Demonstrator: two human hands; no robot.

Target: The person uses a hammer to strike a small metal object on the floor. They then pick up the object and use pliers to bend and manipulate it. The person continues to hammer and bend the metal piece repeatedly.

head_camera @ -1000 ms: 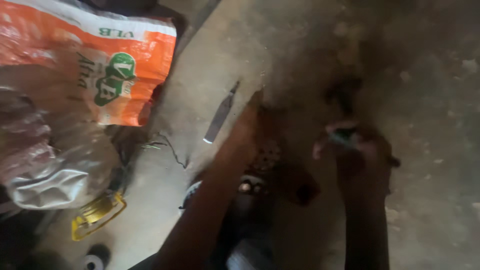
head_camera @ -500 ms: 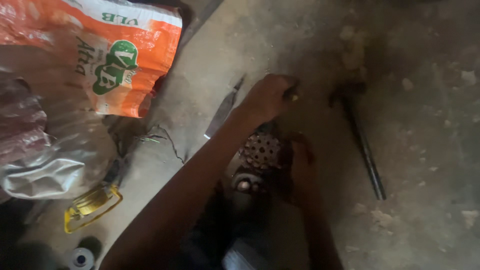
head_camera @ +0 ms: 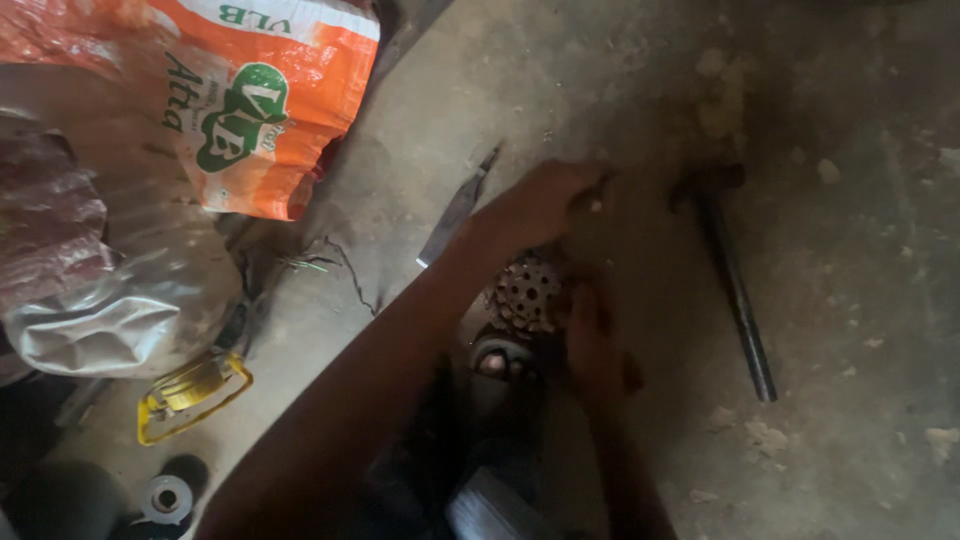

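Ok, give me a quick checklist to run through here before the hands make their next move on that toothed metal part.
1. Toothed metal part in view on the floor: ok.
2. Right hand beside the part: ok; actual grip: cannot tell.
3. Left hand closed beyond the part; what it holds: cannot tell.
4. Hammer lying flat, apart from both hands: ok.
5. Foot in a sandal close under the part: not ok.
6. Flat blade lying close by the left forearm: not ok.

Orange and white woven sack (head_camera: 250, 100) at top left on floor, lying slanted, round green emblem on face. Crumpled clear plastic bag (head_camera: 110, 290) just below it at left edge, touching sack, reddish contents dimly visible inside
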